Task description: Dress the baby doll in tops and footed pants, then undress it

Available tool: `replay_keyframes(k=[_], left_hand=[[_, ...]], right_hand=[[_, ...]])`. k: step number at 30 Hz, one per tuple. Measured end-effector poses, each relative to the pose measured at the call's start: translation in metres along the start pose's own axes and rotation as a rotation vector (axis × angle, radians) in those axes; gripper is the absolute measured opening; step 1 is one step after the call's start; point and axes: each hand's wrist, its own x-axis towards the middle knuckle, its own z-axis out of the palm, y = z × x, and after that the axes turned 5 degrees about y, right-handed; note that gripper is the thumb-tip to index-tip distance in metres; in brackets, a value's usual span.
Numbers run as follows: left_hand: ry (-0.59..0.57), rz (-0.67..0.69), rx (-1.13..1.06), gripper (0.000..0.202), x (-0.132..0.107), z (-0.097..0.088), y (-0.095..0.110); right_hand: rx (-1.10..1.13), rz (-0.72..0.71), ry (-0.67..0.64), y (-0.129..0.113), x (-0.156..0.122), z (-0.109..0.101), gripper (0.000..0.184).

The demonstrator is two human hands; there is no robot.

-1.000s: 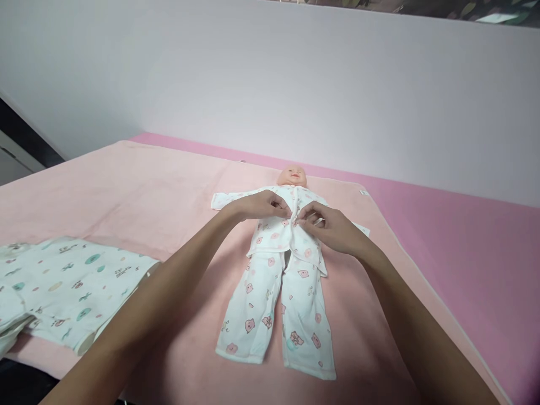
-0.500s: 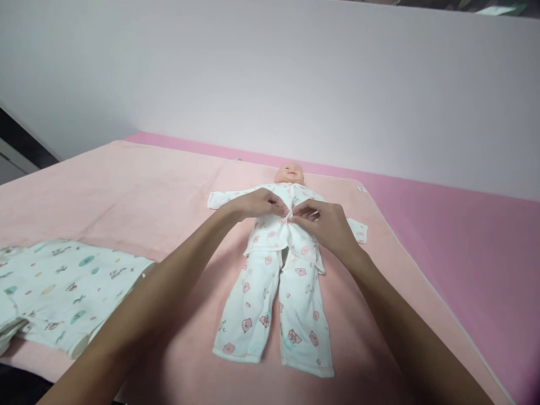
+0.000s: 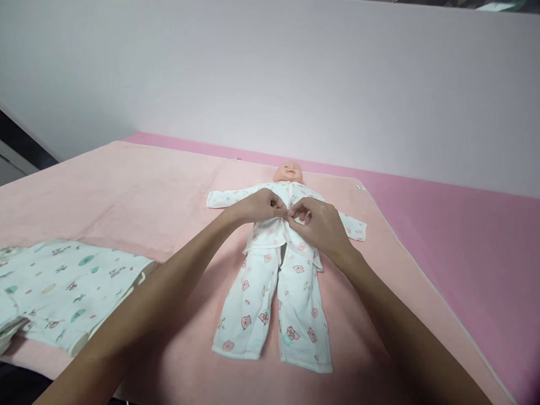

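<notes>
A baby doll [image 3: 289,171] lies on its back, dressed in a white printed baby shirt [image 3: 265,233] and matching pants [image 3: 244,306]. My left hand [image 3: 264,205] pinches the shirt's front edge at the doll's middle. Right beside it, fingertips almost touching, my right hand [image 3: 316,219] pinches the other side of that front opening. The cloth is drawn up slightly between them. Whatever fastener lies under the fingertips is hidden. The shirt hangs apart below the hands, over the top of the pants.
A pink blanket [image 3: 147,191] lies under the doll, over a darker pink surface [image 3: 455,242]. Another white baby garment [image 3: 76,281] with green and brown prints is spread at the left. Behind rises a pale wall [image 3: 270,73].
Both hands stay at the shirt front, fingertips shifting slightly and drawing closer together. The view has tilted a little; the doll and clothes otherwise lie as before.
</notes>
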Motion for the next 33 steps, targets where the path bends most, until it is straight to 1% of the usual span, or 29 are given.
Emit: replay_keyframes(k=[3,6,10,13,16,18,20,23,25,29,33], left_hand=[[-0.012,0.013,-0.031,0.027,0.003,-0.002,-0.006],[-0.028,0.014,-0.062,0.030,0.007,-0.007,-0.013],[-0.059,0.018,-0.039,0.034,0.009,-0.011,-0.017],[-0.082,0.038,0.000,0.035,0.007,-0.013,-0.016],[-0.059,0.042,0.035,0.040,0.005,-0.014,-0.015],[-0.030,0.036,0.042,0.047,0.006,-0.016,-0.014],[0.018,0.028,0.033,0.049,0.009,-0.017,-0.012],[0.127,-0.001,-0.009,0.040,0.020,-0.014,-0.009],[0.162,-0.020,-0.032,0.032,0.029,-0.010,-0.008],[0.137,-0.039,-0.056,0.021,0.040,-0.006,-0.009],[0.088,-0.107,-0.094,0.028,0.042,-0.011,-0.013]], right_hand=[[0.095,-0.023,-0.030,0.008,0.001,0.000,0.013],[0.166,-0.029,-0.029,0.017,0.001,0.003,0.018],[0.204,-0.011,-0.009,0.021,-0.001,0.007,0.018],[0.201,0.008,-0.029,0.019,-0.001,0.005,0.016],[0.193,0.020,-0.075,0.018,0.004,-0.004,0.016],[0.198,0.053,-0.104,0.020,0.012,-0.011,0.020],[0.214,0.101,-0.145,0.024,0.023,-0.016,0.022],[0.227,0.180,-0.202,0.031,0.039,-0.018,0.022],[0.222,0.234,-0.209,0.036,0.046,-0.016,0.022],[0.251,0.291,-0.222,0.043,0.050,-0.013,0.023],[0.335,0.335,-0.215,0.050,0.050,-0.010,0.027]])
